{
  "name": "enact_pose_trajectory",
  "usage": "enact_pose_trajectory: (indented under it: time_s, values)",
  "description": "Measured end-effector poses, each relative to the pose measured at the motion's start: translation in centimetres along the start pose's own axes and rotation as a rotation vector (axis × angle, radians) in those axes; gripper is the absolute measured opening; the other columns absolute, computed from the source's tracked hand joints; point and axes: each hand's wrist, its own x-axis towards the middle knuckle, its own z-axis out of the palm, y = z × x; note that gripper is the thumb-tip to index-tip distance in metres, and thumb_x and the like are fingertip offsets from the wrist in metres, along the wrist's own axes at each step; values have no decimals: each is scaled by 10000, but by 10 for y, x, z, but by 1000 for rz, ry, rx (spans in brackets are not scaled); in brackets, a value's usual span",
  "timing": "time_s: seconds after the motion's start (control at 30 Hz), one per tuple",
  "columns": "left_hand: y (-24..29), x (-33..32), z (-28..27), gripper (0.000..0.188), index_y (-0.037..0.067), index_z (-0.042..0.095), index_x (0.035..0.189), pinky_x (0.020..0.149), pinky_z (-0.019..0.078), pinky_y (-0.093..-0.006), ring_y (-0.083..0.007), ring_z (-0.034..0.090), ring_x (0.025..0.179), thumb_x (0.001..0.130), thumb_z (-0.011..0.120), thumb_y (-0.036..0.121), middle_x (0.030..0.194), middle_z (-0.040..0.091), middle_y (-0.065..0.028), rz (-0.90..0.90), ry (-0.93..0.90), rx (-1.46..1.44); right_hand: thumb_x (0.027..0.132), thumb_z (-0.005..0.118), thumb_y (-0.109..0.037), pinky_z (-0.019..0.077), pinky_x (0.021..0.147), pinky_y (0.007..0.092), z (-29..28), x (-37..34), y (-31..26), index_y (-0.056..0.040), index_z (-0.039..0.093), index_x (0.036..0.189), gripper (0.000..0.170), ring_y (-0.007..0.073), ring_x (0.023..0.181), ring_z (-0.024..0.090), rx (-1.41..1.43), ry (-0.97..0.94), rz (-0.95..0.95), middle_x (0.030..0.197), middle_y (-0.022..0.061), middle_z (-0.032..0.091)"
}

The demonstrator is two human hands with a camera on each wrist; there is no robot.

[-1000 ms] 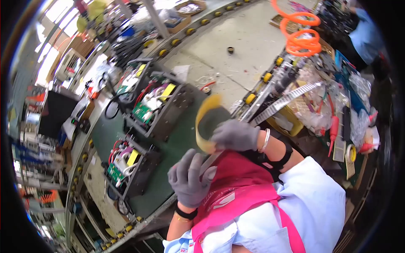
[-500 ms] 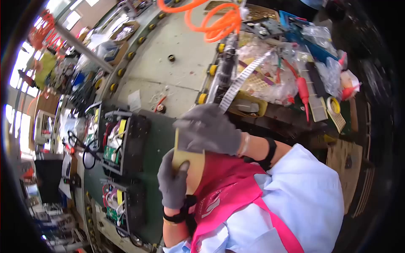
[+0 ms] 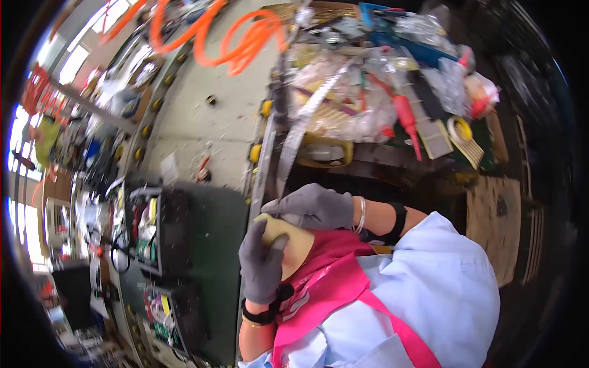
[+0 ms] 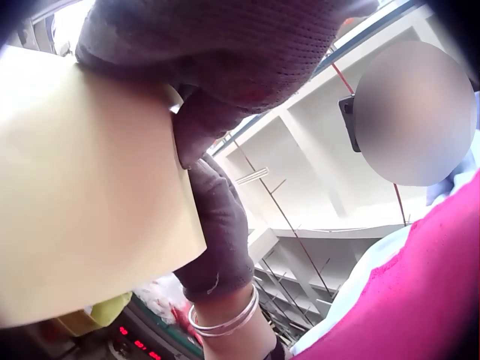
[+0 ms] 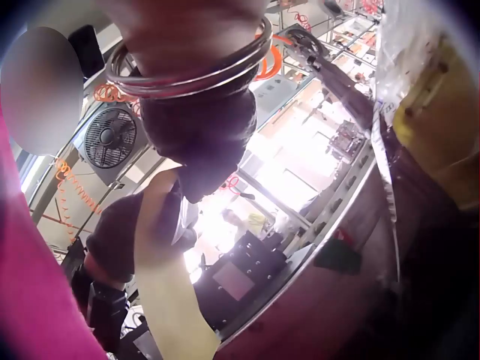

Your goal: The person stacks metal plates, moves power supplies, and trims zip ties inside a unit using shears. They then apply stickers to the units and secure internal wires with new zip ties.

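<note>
A flexible pale yellow sheet point(image 3: 297, 245) is held bent in front of the pink apron point(image 3: 331, 279). My gloved left hand point(image 3: 259, 270) grips it, the thumb lying across its face. My right hand point(image 3: 316, 205), in a grey glove with bangles at the wrist, pinches at the sheet's upper edge, its fingertips close to the left fingers. In the left wrist view the broad face of the sheet point(image 4: 97, 187) fills the left side, and the right hand point(image 4: 221, 232) shows behind its edge. From the right wrist the sheet point(image 5: 169, 300) looks like a strip hanging between both hands.
Open dark equipment boxes point(image 3: 175, 233) with wiring and circuit boards stand on the green surface point(image 3: 215, 257) to the left. Beyond the hands, a bench holds plastic bags point(image 3: 343, 92), a red squeeze bottle point(image 3: 406, 116) and a tape roll point(image 3: 459, 130). An orange coiled hose point(image 3: 239, 52) hangs above.
The sheet, earlier curled upward from the right hand, came down into the left hand's grip. The right hand has since shifted to its upper edge. The head view has turned toward the right-hand bench.
</note>
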Motion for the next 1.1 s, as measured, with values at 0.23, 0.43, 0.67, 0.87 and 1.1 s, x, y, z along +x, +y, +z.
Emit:
enact_pose_trajectory:
  time_s: [0.23, 0.43, 0.67, 0.87, 1.1]
  values:
    - [8, 25, 59, 352, -39, 584, 1124, 781, 491, -351, -291, 626, 879, 802, 681, 66, 982, 634, -164, 240, -259, 69, 838, 705, -151, 531, 818, 340, -43, -65, -36, -8, 629, 1137, 340, 242, 922, 681, -20, 307, 307, 984, 142, 686]
    - [19, 29, 110, 313, 5, 602, 1069, 731, 484, -394, -352, 601, 826, 764, 668, 37, 925, 624, -174, 393, -447, 102, 884, 656, -156, 511, 611, 261, -69, -129, -55, -24, 671, 1060, 221, 140, 689, 659, 255, 531, 617, 833, 90, 690]
    - [4, 32, 106, 269, -4, 592, 1098, 789, 492, -297, -161, 616, 884, 834, 637, 14, 946, 641, -90, 177, -302, -29, 880, 602, -120, 391, 1037, 331, -169, -242, -85, -49, 436, 1377, 528, 182, 1202, 512, -441, 1102, 370, 1319, 90, 529]
    - [-7, 22, 106, 261, 4, 591, 1099, 776, 490, -290, -149, 610, 864, 847, 647, 42, 942, 641, -80, 184, -275, 2, 759, 502, 49, 503, 859, 386, -287, -408, -63, -184, 227, 1479, 805, 339, 1020, 637, -1175, 1445, 771, 1196, 169, 636]
    - [-7, 15, 102, 262, 2, 590, 1099, 790, 485, -291, -149, 604, 875, 847, 648, 48, 951, 639, -74, 142, -244, 62, 804, 488, 36, 479, 897, 409, -315, -485, -21, -195, 228, 1477, 757, 351, 1084, 603, -1228, 1315, 1306, 1192, 159, 641]
